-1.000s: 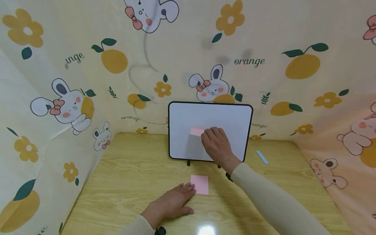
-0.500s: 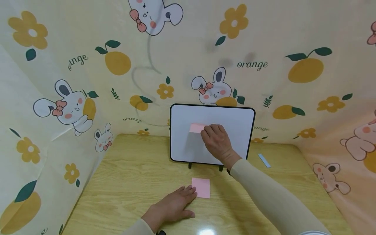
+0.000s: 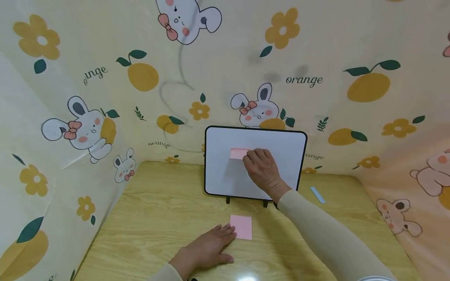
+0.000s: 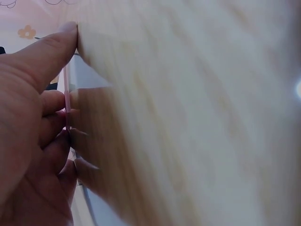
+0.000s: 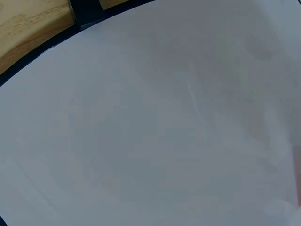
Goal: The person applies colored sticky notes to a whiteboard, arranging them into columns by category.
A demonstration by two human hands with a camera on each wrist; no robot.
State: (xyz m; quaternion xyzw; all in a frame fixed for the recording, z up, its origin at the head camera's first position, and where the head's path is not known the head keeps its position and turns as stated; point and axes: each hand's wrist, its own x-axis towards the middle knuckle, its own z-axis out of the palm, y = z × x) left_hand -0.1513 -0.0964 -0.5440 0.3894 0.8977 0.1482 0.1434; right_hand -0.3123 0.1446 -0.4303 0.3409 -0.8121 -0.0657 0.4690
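The right hand (image 3: 261, 168) has a closed grip, its curled fingers pinching the right end of a pink slip (image 3: 238, 153) at the face of the whiteboard (image 3: 281, 154), far on the worktop (image 3: 158, 203); the left hand (image 3: 211, 246) lies flat, its grip loose with fingers extended, fingertips touching the left edge of a pink square (image 3: 242, 227) on the near side; a pale blue strip (image 3: 317, 194) lies right of the whiteboard.

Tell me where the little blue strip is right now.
In the head view, the blue strip lies on the table, right of the whiteboard and beyond the right sleeve.
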